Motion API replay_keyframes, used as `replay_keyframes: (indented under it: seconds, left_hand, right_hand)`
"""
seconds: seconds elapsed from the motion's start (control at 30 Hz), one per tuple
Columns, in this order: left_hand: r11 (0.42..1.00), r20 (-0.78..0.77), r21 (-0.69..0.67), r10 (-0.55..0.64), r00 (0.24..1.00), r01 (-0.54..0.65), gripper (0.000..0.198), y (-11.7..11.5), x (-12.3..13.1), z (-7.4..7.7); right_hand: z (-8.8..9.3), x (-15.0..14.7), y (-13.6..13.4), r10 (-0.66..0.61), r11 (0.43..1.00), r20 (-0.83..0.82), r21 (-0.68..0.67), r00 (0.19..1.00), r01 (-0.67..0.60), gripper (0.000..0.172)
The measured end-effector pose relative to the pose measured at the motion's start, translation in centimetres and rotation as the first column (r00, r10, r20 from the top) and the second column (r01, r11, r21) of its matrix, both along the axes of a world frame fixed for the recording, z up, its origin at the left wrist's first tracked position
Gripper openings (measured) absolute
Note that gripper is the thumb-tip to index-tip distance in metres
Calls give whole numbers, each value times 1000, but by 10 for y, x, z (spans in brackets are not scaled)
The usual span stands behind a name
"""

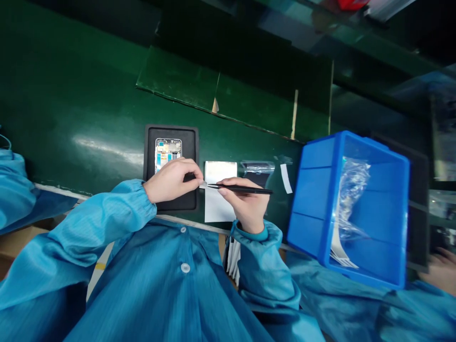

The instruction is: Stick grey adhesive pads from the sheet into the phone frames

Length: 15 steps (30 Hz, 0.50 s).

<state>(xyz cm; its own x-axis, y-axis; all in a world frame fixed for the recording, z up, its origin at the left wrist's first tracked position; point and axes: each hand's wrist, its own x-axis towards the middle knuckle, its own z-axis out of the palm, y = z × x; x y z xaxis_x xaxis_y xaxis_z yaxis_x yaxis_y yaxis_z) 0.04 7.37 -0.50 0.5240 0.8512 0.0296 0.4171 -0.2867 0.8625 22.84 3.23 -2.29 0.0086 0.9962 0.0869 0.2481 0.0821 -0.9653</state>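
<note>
Though slim, sharp-pointed black tweezers (249, 189).

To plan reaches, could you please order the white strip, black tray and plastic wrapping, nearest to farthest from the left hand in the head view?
1. Black tray, beneath left hand
2. White strip, further right
3. Plastic wrapping, inside blue bin

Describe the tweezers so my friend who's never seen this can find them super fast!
Start at the big blue bin on the picture's right, then go left to the person's right hand. It holds the black tweezers, tips pointing left over a white sheet. Unlike that wide, pale sheet, they're dark, thin and pointed.
</note>
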Motion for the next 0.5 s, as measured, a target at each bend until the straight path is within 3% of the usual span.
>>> replay_keyframes:
  seconds: [0.2, 0.33, 0.5]
  left_hand:
    - [998, 80, -63, 23, 996, -18, 10, -3, -9, -6]
    - [999, 72, -27, 41, 997, -39, 7, -3, -19, -10]
    - [950, -91, 186, 272, 958, -252, 20, -4, -57, -15]
  right_hand:
    - [-1, -15, 5, 30, 1000, 2, -9, 1000, -30, 16]
    - [-3, -21, 8, 25, 1000, 0, 13, 1000, -25, 13]
    - [-8, -31, 14, -35, 999, 57, 12, 998, 34, 12]
